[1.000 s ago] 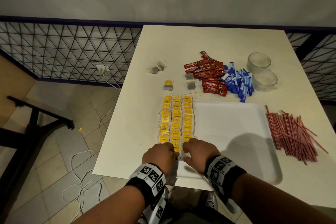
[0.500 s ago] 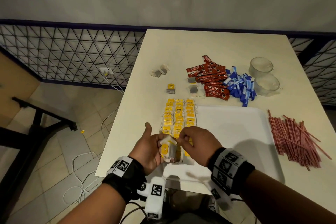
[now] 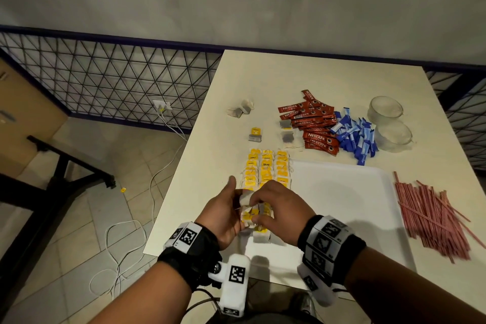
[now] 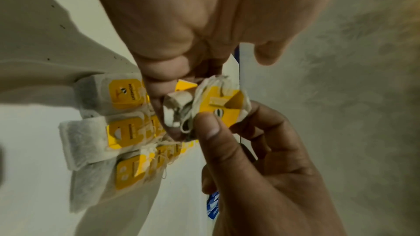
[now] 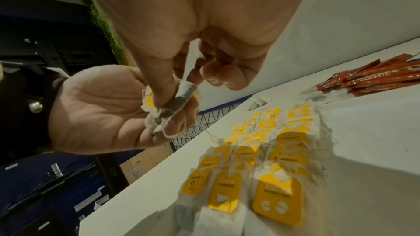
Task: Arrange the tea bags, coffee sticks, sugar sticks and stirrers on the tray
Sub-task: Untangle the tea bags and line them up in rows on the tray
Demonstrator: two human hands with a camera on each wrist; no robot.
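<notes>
Three rows of yellow-tagged tea bags (image 3: 267, 168) lie along the left side of the white tray (image 3: 342, 205). Just above the rows' near end, my left hand (image 3: 236, 204) cups a small bunch of tea bags (image 3: 249, 214). My right hand (image 3: 256, 205) pinches one bag of that bunch (image 5: 185, 92) between thumb and fingers. The left wrist view shows a bent yellow tag (image 4: 223, 109) between both hands. Red coffee sticks (image 3: 313, 123), blue sugar sticks (image 3: 355, 137) and red stirrers (image 3: 434, 216) lie on the table outside the tray.
Two glass cups (image 3: 385, 110) stand at the back right beside the sugar sticks. Loose tea bags (image 3: 242, 110) lie on the table beyond the tray. The table's left edge (image 3: 184, 179) drops to a tiled floor with cables.
Both hands rose from the near end of the tea bag rows with a few bags. The left palm turned up, and the right fingers now pinch one bag in the bunch.
</notes>
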